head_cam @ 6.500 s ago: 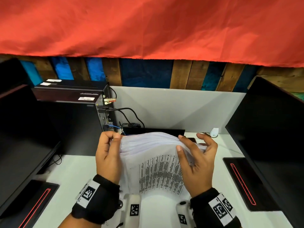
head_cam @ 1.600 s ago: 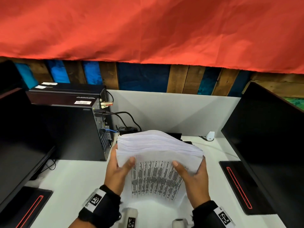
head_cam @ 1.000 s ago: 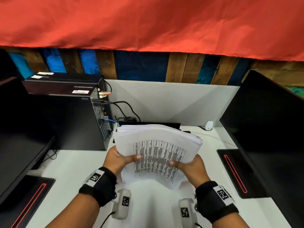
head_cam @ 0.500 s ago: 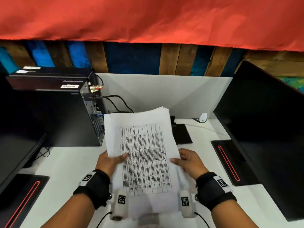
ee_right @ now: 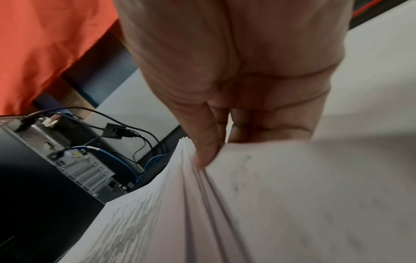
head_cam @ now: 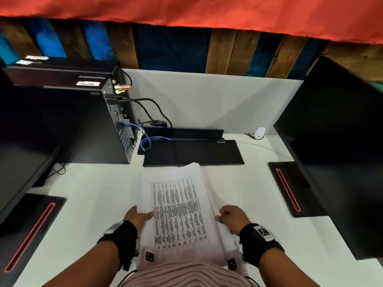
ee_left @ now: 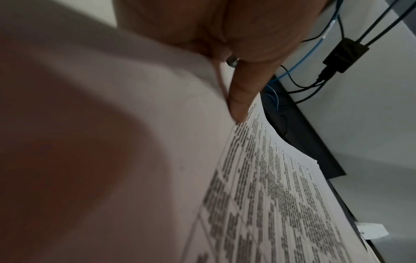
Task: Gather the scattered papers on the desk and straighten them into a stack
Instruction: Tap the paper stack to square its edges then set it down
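Note:
A thick stack of white papers (head_cam: 178, 206) with a printed table on the top sheet is held between both hands, low over the white desk (head_cam: 93, 195) near its front edge. My left hand (head_cam: 137, 217) grips its left edge, thumb on top (ee_left: 241, 99). At the right edge my right hand (head_cam: 230, 218) holds the stack, thumb pressing the fanned sheet edges (ee_right: 204, 153). The sheets (ee_right: 202, 204) lie slightly fanned on the right side. The fingers under the stack are hidden.
A black computer tower (head_cam: 68, 121) with cables stands back left. A flat black keyboard (head_cam: 192, 152) lies just beyond the stack. A black monitor (head_cam: 339, 150) stands at the right and another (head_cam: 18, 162) at the left, each on a red-lined base. A white partition (head_cam: 207, 100) closes the back.
The stack has come down from upright in front of me to nearly flat and low over the desk, and both hands have drawn it closer to my body.

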`<state>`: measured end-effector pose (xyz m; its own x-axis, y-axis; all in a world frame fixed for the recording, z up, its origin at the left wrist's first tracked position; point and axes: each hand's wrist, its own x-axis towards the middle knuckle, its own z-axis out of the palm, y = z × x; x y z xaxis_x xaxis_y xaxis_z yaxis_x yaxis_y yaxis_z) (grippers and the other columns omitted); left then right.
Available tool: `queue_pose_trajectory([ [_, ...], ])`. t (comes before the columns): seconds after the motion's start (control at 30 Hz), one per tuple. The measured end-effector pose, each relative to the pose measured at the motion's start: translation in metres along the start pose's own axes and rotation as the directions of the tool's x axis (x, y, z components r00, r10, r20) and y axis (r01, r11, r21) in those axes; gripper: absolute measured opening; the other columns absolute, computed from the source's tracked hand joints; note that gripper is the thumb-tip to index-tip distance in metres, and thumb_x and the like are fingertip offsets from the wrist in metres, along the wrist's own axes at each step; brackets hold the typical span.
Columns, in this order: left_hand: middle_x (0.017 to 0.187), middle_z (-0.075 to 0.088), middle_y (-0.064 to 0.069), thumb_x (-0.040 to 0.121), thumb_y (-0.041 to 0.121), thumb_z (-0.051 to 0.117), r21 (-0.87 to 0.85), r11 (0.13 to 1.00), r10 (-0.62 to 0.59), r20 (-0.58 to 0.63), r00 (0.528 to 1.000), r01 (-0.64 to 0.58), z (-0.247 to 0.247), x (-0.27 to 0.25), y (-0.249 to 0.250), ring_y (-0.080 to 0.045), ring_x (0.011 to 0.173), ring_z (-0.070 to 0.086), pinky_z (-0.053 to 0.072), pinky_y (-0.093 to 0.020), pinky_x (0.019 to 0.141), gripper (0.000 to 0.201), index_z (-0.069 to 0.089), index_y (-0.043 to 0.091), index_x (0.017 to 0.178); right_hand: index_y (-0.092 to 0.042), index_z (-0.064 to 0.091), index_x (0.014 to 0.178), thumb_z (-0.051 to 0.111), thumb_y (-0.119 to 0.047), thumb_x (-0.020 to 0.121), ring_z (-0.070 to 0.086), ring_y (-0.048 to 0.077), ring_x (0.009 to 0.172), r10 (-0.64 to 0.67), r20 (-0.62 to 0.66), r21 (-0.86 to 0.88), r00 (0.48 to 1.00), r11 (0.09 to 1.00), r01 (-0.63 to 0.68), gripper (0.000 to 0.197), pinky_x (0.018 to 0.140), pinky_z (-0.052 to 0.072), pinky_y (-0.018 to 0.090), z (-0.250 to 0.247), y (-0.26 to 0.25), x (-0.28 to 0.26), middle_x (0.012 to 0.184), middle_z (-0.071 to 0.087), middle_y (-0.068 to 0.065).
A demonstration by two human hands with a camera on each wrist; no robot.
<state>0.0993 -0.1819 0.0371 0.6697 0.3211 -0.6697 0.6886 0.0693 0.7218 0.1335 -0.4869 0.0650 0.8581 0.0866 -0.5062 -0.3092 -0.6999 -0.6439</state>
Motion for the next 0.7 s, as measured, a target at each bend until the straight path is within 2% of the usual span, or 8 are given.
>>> queue_pose_trajectory([
  [0.1,0.150,0.034,-0.022,0.077,0.012,0.076,0.003,0.998,-0.056,-0.005,0.998,0.056,-0.001,0.017,-0.012,-0.035,0.137,0.036,0.029,-0.039,0.111,0.096,0.014,-0.002,0.148,-0.022,0.044,0.052,0.069,-0.009,0.077,0.042,0.014,0.059,-0.132,-0.096,-0.028,0.987,0.991,0.130,0.038,0.051,0.031,0.016,-0.012,-0.019,-0.008,0.056,0.045,-0.005],
  [0.23,0.147,0.039,-0.019,0.085,0.019,0.068,0.196,0.979,-0.038,-0.068,0.997,0.051,0.001,0.004,-0.004,-0.033,0.134,0.040,0.034,-0.031,0.104,0.078,0.025,-0.003,0.145,-0.019,0.046,0.052,0.065,-0.010,0.076,0.041,0.015,0.056,-0.256,-0.226,-0.081,0.940,0.966,0.244,0.032,0.053,0.032,0.024,-0.042,-0.057,-0.032,0.052,0.043,-0.002],
  [0.3,0.146,0.042,-0.019,0.085,0.025,0.068,0.234,0.971,-0.042,-0.067,0.997,0.056,0.001,0.006,-0.006,-0.034,0.132,0.042,0.036,-0.031,0.103,0.076,0.029,-0.002,0.144,-0.013,0.047,0.057,0.062,-0.011,0.077,0.038,0.015,0.052,-0.358,-0.311,-0.147,0.880,0.933,0.328,0.025,0.054,0.033,0.028,-0.060,-0.079,-0.048,0.052,0.041,-0.002],
  [0.37,0.143,0.046,-0.019,0.082,0.028,0.070,0.262,0.964,-0.037,-0.065,0.997,0.053,0.001,0.005,-0.004,-0.036,0.128,0.046,0.040,-0.036,0.102,0.077,0.032,0.000,0.143,-0.008,0.051,0.067,0.061,-0.011,0.081,0.036,0.009,0.049,-0.469,-0.358,-0.185,0.807,0.883,0.431,0.017,0.053,0.032,0.025,-0.081,-0.102,-0.067,0.053,0.041,-0.002],
  [0.43,0.139,0.050,-0.019,0.080,0.033,0.070,0.281,0.959,-0.025,-0.073,0.997,0.045,0.001,0.013,-0.010,-0.037,0.123,0.050,0.045,-0.037,0.098,0.076,0.035,0.002,0.141,-0.007,0.052,0.075,0.059,-0.011,0.086,0.038,0.008,0.048,-0.536,-0.388,-0.114,0.750,0.835,0.538,0.014,0.049,0.029,0.016,-0.096,-0.121,-0.086,0.053,0.045,-0.005],
  [0.53,0.136,0.051,-0.021,0.082,0.035,0.067,0.321,0.946,-0.022,-0.062,0.998,0.041,0.001,0.015,-0.010,-0.037,0.116,0.054,0.049,-0.034,0.087,0.073,0.034,0.004,0.140,-0.018,0.049,0.071,0.058,-0.011,0.090,0.041,0.003,0.054,-0.547,-0.491,0.037,0.678,0.764,0.644,0.022,0.053,0.034,0.015,-0.108,-0.130,-0.095,0.061,0.050,-0.009],
  [0.6,0.137,0.047,-0.022,0.088,0.032,0.061,0.356,0.933,-0.034,-0.053,0.998,0.051,0.004,0.010,-0.006,-0.035,0.109,0.055,0.046,-0.030,0.071,0.071,0.028,0.003,0.143,-0.021,0.048,0.070,0.056,-0.011,0.092,0.048,0.006,0.061,-0.486,-0.543,0.162,0.685,0.740,0.653,0.025,0.060,0.041,0.020,-0.107,-0.123,-0.087,0.066,0.055,-0.009],
  [0.7,0.140,0.043,-0.022,0.094,0.028,0.050,0.350,0.935,-0.044,-0.061,0.997,0.063,0.006,0.005,-0.003,-0.037,0.118,0.050,0.041,-0.032,0.078,0.062,0.024,0.000,0.143,-0.017,0.046,0.071,0.053,-0.012,0.092,0.048,0.015,0.063,-0.318,-0.530,0.285,0.786,0.807,0.518,0.023,0.062,0.040,0.030,-0.086,-0.098,-0.062,0.070,0.053,0.004],
])
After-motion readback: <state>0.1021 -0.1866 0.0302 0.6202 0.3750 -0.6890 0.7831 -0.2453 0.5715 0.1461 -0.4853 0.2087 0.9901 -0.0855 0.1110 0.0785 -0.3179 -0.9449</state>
